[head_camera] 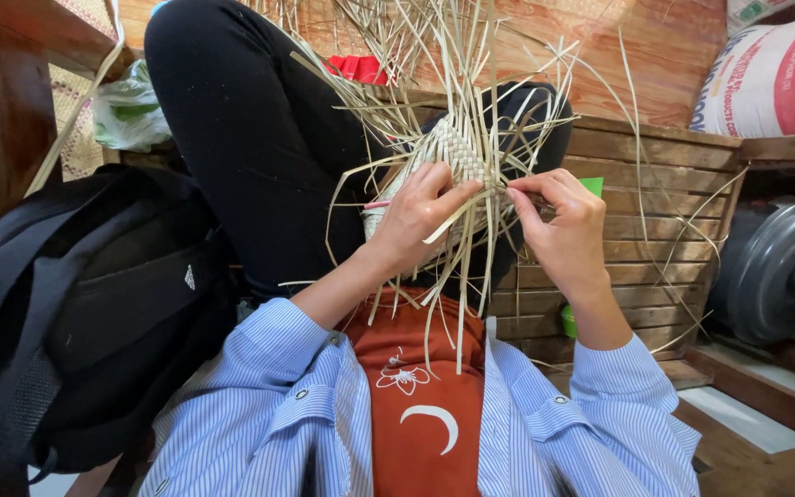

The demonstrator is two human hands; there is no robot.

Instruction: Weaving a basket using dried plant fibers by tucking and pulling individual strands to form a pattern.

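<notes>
Backpack (75, 313) and sack (775, 74) edge-cropped.

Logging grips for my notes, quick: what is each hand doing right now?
Left hand: shut, pinching a straw strip of the weave.
Right hand: shut, pinching strips at the weave's edge.

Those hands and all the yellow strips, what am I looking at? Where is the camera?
The camera sits on a person's head and looks down, so you see their own lap. The left hand and the right hand pinch thin pale straw strips. Between them is a woven piece, criss-crossed like a mat, resting against a knee in black trousers. Loose strips stick out all around. A black backpack lies on the left. Behind are wooden boards and a big white sack.
</notes>
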